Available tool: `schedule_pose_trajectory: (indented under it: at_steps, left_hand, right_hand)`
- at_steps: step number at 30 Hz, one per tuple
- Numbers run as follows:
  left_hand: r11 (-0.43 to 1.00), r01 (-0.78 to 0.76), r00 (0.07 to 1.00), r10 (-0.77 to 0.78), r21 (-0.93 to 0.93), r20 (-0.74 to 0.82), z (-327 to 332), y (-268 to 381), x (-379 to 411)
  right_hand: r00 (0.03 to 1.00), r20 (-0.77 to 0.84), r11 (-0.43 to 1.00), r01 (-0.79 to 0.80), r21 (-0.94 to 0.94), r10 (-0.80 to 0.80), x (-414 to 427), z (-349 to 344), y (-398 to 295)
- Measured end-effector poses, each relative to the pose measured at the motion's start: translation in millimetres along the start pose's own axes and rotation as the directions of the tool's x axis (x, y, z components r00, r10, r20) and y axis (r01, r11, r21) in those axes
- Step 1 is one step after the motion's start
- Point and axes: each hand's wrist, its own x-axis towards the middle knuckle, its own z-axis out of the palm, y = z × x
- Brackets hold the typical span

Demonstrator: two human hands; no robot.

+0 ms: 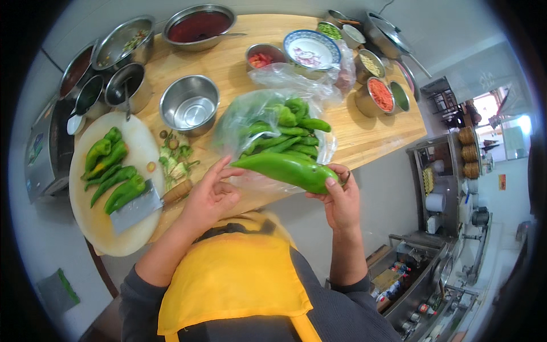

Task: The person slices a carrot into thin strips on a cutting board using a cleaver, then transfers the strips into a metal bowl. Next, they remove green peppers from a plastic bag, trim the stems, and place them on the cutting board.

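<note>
A large green pepper [282, 172] is gripped at its stem end by my right hand [339, 194], its tip pointing left. My left hand [216, 192] is beside that tip with fingers apart and nothing in them; whether a fingertip touches the pepper I cannot tell. Behind the pepper, a clear plastic bag [233, 115] lies with its mouth towards me, filled with many green peppers [284, 132]. To the left, several green peppers [104, 158] rest on an oval white cutting board [85, 226]. A cleaver [136, 208] lies flat there, its wooden handle [177, 192] extending past the board's edge.
An unfilled steel pot [189, 104] stands behind pepper cores and trimmings [176, 162]. Further back are a bowl of dark red liquid [198, 25], a blue-rimmed plate [312, 49] with onion pieces, and a pot of shredded carrot [380, 95]. The wooden table [376, 137] ends at the right.
</note>
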Motion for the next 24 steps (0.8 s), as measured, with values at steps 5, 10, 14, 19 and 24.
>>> schedule_pose_trajectory:
  at_steps: [5, 10, 14, 19, 24]
  left_hand:
    - [0.974, -0.170, 0.973, 0.141, -0.150, -0.183, -36.0, -2.2, -22.8]
    - [0.963, -0.195, 0.930, 0.122, -0.186, -0.346, -73.9, 13.1, -50.6]
    - [0.978, -0.067, 0.964, 0.114, 0.197, -0.241, -122.4, 7.5, -85.2]
    - [0.702, 0.067, 0.996, -0.087, 0.709, -0.008, -95.9, 56.6, -80.3]
    - [0.710, 0.062, 0.998, -0.063, 0.701, -0.024, -89.5, 42.3, -95.9]
  right_hand:
    - [0.970, 0.242, 0.999, -0.002, 0.052, -0.011, -5.7, 64.6, 28.0]
    - [0.885, 0.437, 0.981, 0.194, -0.025, -0.164, 0.4, 106.5, 54.7]
    - [0.708, 0.666, 0.914, 0.394, -0.096, -0.235, 11.4, 129.3, 56.9]
    - [0.419, 0.900, 0.830, 0.539, -0.142, -0.118, 5.5, 169.1, 61.7]
    - [0.546, 0.832, 0.843, 0.399, -0.360, 0.097, -14.5, 175.9, 45.2]
